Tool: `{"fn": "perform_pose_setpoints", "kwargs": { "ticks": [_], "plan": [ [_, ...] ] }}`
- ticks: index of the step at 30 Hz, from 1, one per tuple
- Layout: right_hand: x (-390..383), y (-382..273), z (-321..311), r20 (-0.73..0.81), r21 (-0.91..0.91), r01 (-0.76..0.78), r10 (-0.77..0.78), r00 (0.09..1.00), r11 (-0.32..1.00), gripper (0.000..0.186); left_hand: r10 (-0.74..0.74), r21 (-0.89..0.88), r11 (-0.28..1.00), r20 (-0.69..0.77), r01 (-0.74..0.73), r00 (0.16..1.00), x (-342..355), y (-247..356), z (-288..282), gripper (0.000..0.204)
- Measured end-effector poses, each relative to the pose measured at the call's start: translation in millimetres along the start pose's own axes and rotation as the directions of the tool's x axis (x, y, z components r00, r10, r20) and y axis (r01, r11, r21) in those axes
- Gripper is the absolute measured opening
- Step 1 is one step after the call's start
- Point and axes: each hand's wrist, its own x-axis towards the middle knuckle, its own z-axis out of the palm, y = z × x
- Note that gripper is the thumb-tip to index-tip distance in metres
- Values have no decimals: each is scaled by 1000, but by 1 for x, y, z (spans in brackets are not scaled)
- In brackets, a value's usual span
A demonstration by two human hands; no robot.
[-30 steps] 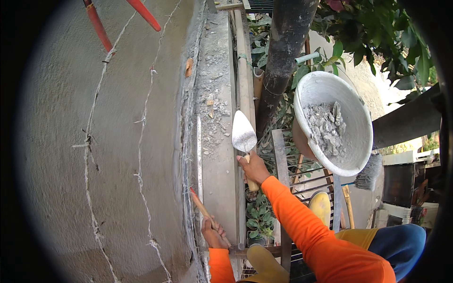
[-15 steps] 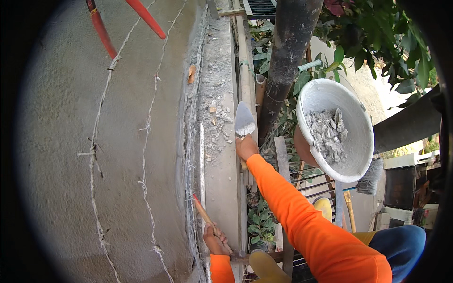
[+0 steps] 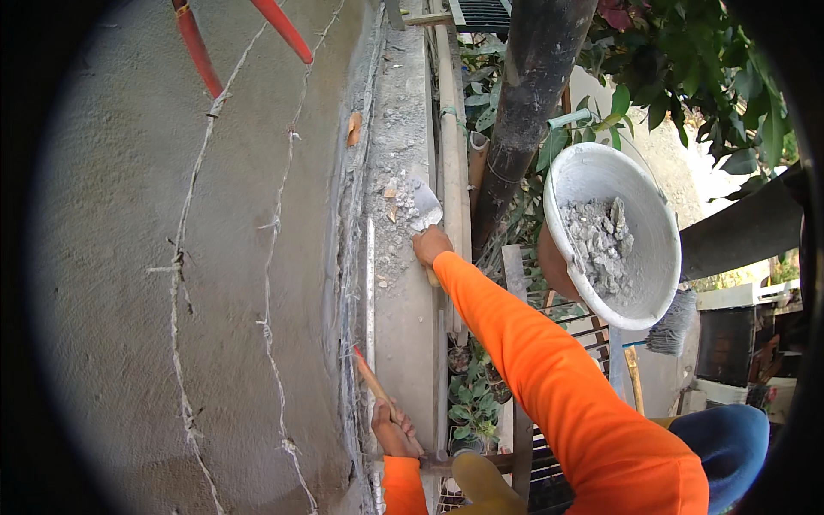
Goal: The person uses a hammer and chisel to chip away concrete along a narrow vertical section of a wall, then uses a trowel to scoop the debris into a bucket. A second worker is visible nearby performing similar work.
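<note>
My right hand [image 3: 431, 245] is closed round a pointed trowel [image 3: 425, 202], whose blade lies at the loose grey rubble [image 3: 396, 184] on the concrete ledge [image 3: 403, 335]. Lower down, my left hand [image 3: 393, 429] grips a wooden-handled tool [image 3: 371, 378] with a red end. That red end points toward the seam between wall and ledge; I cannot make out the tool's kind. A whitish bucket [image 3: 560, 249], tilted, stands to the right of my right arm and holds grey rubble [image 3: 605, 249].
Barbed wire strands [image 3: 178, 257] run along the rough wall [image 3: 103, 300] at left. Red handles [image 3: 197, 51] jut in at the top. A dark post [image 3: 536, 94] rises beyond the ledge. A brush [image 3: 672, 326], potted plants [image 3: 472, 403] and a metal grating [image 3: 545, 468] lie lower right.
My right hand has moved left with the trowel, bringing its blade from the ledge's outer edge onto the rubble. My left hand keeps its grip in nearly the same place.
</note>
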Motion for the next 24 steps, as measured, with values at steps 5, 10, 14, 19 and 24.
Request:
{"fn": "perform_pose_setpoints", "kwargs": {
  "ticks": [5, 10, 14, 19, 24],
  "plan": [
    [0, -12, 18, 0, 7, 75, -75, 997, 997, 53, -5, 13, 1000, -4, 5, 1000, -2, 1, 1, 20],
    [25, -28, 17, 75, 159, 12, -24, 997, 987, 53, -4, 43, 999, -2, 4, 1000, -3, 4, 0, 21],
    [34, -22, 21, 90, -22, 75, -73, 993, 997, 53, -26, 15, 1000, 1, 26, 1000, -2, 2, 2, 22],
    [37, -16, 23, 56, 214, 97, -111, 992, 972, 53, -10, 21, 1000, 1, 10, 1000, 0, 2, -1, 24],
    [13, -17, 6, 46, 233, 162, -177, 983, 959, 49, -11, 20, 1000, -16, 12, 1000, 2, -1, -2, 27]
  ]
}}
